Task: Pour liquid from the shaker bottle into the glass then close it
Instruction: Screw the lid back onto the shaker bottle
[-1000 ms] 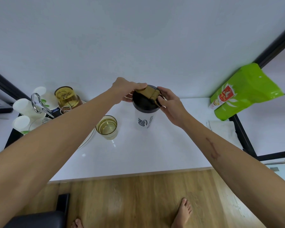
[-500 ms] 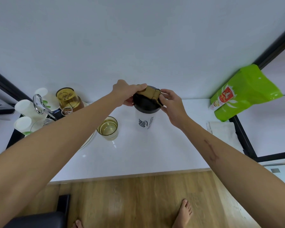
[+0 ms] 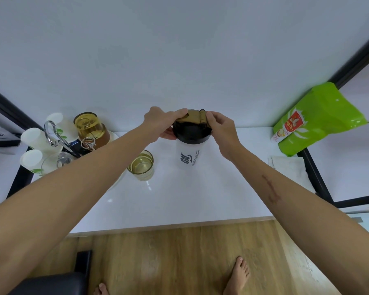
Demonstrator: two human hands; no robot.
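Observation:
A white shaker bottle (image 3: 189, 156) with a black lid (image 3: 190, 133) and a brownish-gold flip cap (image 3: 195, 117) stands upright on the white table (image 3: 200, 199). My left hand (image 3: 161, 122) grips the lid's left side, thumb pressing on top of the flip cap. My right hand (image 3: 219, 128) holds the lid's right rim, fingertips against the cap's hinge. To the left of the bottle stands a clear glass (image 3: 141, 165) with yellowish liquid in it, apart from both hands.
At the back left stand an amber jar (image 3: 91, 129), white paper cups (image 3: 33, 137), a metal clip (image 3: 51, 133) and an upturned glass (image 3: 58, 161). A green pouch (image 3: 315, 118) leans at the right, above a folded cloth (image 3: 288, 169). Bare feet show on the wooden floor below.
The flip cap has come down flatter onto the lid under my left thumb. Both hands stay on the lid and the bottle has not shifted.

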